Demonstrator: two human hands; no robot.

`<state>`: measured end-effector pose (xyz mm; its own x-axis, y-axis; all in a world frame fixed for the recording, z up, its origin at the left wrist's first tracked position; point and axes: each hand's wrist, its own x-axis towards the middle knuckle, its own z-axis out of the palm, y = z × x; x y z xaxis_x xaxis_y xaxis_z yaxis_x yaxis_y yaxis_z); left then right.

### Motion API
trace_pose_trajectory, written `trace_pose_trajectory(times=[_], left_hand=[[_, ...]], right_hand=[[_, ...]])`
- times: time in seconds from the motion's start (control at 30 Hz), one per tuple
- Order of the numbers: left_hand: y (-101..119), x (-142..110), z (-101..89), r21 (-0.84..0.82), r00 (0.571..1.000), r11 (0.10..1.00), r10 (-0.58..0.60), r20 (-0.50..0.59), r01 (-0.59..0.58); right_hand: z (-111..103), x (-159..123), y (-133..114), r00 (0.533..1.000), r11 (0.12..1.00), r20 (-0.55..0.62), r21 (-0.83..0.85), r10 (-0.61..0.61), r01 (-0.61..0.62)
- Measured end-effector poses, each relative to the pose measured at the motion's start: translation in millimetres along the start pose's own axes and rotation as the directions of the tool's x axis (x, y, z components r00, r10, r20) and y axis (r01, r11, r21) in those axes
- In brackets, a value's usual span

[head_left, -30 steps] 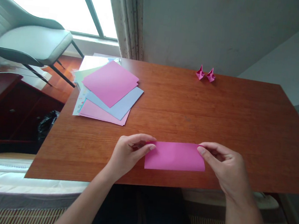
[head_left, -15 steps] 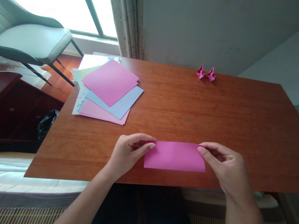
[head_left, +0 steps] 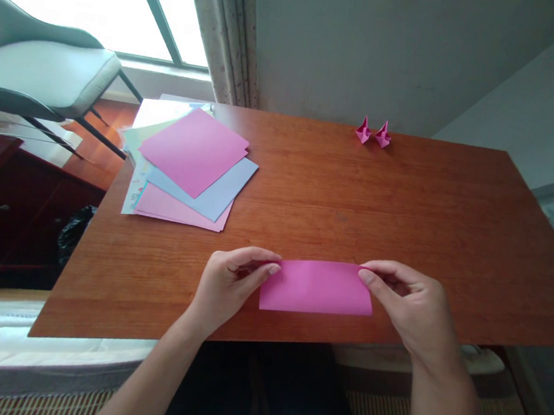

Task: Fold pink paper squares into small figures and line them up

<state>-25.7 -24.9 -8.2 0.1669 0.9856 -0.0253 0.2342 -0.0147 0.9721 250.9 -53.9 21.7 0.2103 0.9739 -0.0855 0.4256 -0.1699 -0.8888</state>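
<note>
Pink paper rectangle (head_left: 316, 289) stretched between 2 hands, near edge of a brown wooden table (head_left: 298, 196).
Left hand (head_left: 226, 285): thumb and fingers pinching the paper's far left corner. Right hand (head_left: 410, 304): same pinch on the far right corner, thumb uppermost. Long sides run left to right; near edge unheld, roughly parallel to the table's edge. Cannot tell whether the paper's underside touches the wood throughout. Far left on the tabletop: loose pile, with pink square sheets (head_left: 196, 149) on top, a blue sheet (head_left: 233, 183) under them, paler pink sheets (head_left: 187, 210) lower still, all overlapping. At the far edge, right of the pile: 2 small pink folded-paper figures (head_left: 363, 131), points up, side by side. Pale chair (head_left: 38, 73) beyond the table's left side, by the window.
</note>
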Motion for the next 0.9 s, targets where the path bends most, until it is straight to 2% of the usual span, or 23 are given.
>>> trace_pose_trajectory(times=[0.37, 0.57, 0.9], left_hand=[[3.5, 2.1, -4.5, 0.153, 0.993, 0.982, 0.114, 0.013, -0.114], [3.7, 2.1, -5.0, 0.088, 0.997, 0.993, 0.072, 0.012, -0.073], [0.9, 2.4, -6.6, 0.086, 0.999, 0.995, 0.045, 0.012, -0.046]], right_hand=[[-3.0, 0.7, -4.8, 0.999, 0.998, 0.019, -0.043, -0.036, 0.037], [-1.8, 0.3, -0.9, 0.999, 1.000, 0.051, 0.023, -0.004, 0.003], [-0.6, 0.7, -4.3, 0.999, 0.998, 0.054, 0.059, -0.001, -0.002]])
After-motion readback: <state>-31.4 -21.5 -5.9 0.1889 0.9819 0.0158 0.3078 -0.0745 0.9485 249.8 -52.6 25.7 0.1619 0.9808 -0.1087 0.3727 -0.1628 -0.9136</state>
